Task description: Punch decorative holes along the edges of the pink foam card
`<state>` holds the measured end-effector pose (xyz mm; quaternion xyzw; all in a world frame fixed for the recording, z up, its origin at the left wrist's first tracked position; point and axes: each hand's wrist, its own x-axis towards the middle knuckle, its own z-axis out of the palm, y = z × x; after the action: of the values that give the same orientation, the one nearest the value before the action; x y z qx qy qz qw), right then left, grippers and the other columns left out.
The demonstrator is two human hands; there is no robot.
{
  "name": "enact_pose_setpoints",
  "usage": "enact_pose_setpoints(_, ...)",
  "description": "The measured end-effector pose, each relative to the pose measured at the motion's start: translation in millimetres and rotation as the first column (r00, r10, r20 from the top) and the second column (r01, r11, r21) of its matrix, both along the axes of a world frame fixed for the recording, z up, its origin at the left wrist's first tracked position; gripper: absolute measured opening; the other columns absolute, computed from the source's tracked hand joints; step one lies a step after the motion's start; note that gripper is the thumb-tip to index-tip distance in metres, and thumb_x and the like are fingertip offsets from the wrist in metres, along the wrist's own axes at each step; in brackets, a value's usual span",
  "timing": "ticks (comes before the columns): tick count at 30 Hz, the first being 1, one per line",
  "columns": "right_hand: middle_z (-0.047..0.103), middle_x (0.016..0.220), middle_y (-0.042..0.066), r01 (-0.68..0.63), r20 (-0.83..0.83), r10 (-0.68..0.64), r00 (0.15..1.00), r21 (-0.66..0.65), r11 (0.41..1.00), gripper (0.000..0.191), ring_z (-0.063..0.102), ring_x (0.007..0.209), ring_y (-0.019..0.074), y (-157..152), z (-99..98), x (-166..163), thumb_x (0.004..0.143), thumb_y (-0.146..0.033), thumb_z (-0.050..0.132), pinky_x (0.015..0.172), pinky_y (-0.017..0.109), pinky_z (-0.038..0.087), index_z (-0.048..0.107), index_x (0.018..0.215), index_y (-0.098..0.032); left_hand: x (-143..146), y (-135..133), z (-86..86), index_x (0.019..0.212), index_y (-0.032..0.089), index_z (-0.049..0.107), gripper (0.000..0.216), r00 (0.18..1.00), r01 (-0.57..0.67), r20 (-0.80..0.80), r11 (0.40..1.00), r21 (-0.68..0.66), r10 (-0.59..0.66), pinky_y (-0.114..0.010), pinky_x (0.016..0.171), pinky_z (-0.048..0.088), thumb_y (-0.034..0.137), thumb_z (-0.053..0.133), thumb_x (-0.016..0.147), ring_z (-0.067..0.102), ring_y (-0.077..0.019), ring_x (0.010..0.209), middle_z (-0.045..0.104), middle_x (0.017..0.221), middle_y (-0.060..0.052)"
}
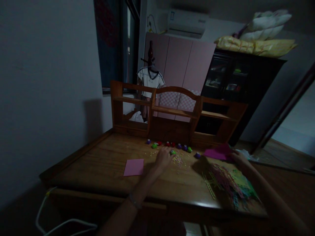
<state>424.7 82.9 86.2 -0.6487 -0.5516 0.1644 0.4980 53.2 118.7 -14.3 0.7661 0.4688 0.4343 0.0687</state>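
My left hand (163,156) reaches across the wooden desk (103,170) and its fingers rest on a small green paper punch (173,152). Just right of it lies a scatter of tiny pale paper bits (177,160). My right hand (238,157) is at the desk's right side and grips a magenta sheet of paper (218,152) by its edge. A row of several small punches, purple, green and red (169,145), stands behind the left hand. The room is dim, so the fingers show poorly.
A pink square sheet (134,167) lies flat at the left of my left arm. A heap of cut coloured paper strips (228,183) covers the desk's right front. A wooden shelf unit (177,114) stands along the back edge. A white cable (49,223) hangs below left.
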Motion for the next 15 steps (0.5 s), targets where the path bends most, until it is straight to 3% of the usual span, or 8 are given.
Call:
enact_pose_setpoints(2,0.061,0.056,0.005,0.007,-0.064,-0.012,0.998,-0.089,0.996,0.017,0.06,0.054,0.0219,9,1.1,4,0.06,-0.022,0.062,0.048,0.03,0.049,0.066,0.076,-0.017,-53,16,0.8,0.096,0.019,0.062,0.019,0.993,-0.121,-0.006,0.993,0.003,0.121,-0.031,0.083,0.042,0.032,0.06,0.082,0.055,-0.0198,0.092,0.062,0.095,-0.006)
enact_pose_setpoints(4,0.065,0.066,0.006,-0.069,-0.21,0.051,0.976,-0.08,0.994,0.026,0.062,0.058,0.0214,19,2.7,-9,0.061,-0.023,0.063,0.05,0.028,0.05,0.065,0.086,-0.017,-103,31,-4.6,0.097,0.019,0.063,0.021,0.958,-0.288,0.006,0.958,0.005,0.288,-0.03,0.082,0.042,0.034,0.061,0.081,0.056,-0.0204,0.092,0.063,0.095,-0.006)
enact_pose_setpoints(7,0.066,0.075,0.006,-0.255,-0.407,0.225,0.885,-0.02,0.967,0.036,0.063,0.062,0.0201,31,1.2,-64,0.061,-0.025,0.067,0.051,0.027,0.051,0.062,0.096,-0.017,-158,47,-19.0,0.099,0.018,0.063,0.023,0.879,-0.477,0.022,0.879,-0.02,0.477,-0.029,0.081,0.041,0.033,0.06,0.081,0.055,-0.0205,0.092,0.063,0.095,-0.007)
enact_pose_setpoints(10,0.066,0.075,0.005,-0.443,-0.412,0.383,0.827,-0.06,0.894,0.037,0.061,0.06,0.0174,40,-12.0,-148,0.061,-0.025,0.069,0.052,0.026,0.051,0.062,0.096,-0.014,-182,54,-31.6,0.098,0.018,0.063,0.022,0.828,-0.559,0.033,0.828,-0.048,0.56,-0.029,0.081,0.04,0.033,0.058,0.083,0.055,-0.0204,0.091,0.063,0.096,-0.007)
enact_pose_setpoints(13,0.065,0.07,0.004,-0.608,-0.438,0.525,0.729,-0.062,0.792,0.03,0.058,0.054,0.0137,49,-37.8,-234,0.061,-0.023,0.067,0.052,0.023,0.05,0.063,0.088,-0.012,-181,51,-36.1,0.101,0.019,0.062,0.025,0.798,-0.6,0.039,0.799,-0.023,0.601,-0.031,0.082,0.039,0.036,0.055,0.084,0.054,-0.0214,0.093,0.062,0.099,-0.008)
enact_pose_setpoints(15,0.065,0.067,0.003,-0.647,-0.441,0.551,0.709,-0.094,0.757,0.028,0.058,0.052,0.0136,57,-57.0,-281,0.061,-0.02,0.063,0.052,0.023,0.05,0.064,0.087,-0.011,-177,46,-36.0,0.102,0.019,0.062,0.026,0.796,-0.605,0.023,0.796,0.016,0.604,-0.032,0.084,0.038,0.038,0.052,0.085,0.053,-0.0224,0.095,0.062,0.099,-0.008)
